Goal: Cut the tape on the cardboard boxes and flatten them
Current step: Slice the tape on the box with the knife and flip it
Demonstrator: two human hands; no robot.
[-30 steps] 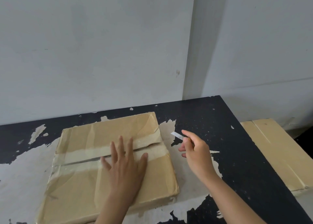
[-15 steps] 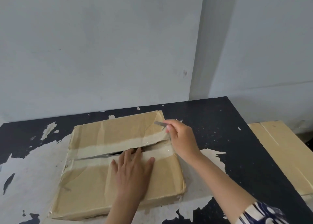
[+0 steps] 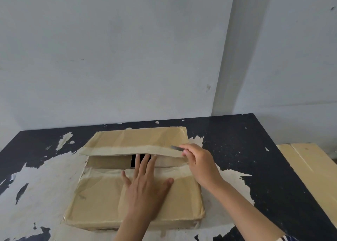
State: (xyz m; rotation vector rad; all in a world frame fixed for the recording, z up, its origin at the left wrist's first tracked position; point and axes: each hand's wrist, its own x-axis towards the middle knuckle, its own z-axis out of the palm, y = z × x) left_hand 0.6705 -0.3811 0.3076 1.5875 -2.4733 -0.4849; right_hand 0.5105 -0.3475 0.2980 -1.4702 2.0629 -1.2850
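Left hand (image 3: 145, 186) fingers spread flat on the cardboard box (image 3: 102, 200); right hand (image 3: 200, 160) fingers pinch a blade (image 3: 176, 147) at the raised flap (image 3: 138, 140). No legible markings.

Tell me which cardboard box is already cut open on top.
The box on the table, under the left hand: its far flap is lifted, showing a dark gap. The box off the table's right edge has its tape seam intact.
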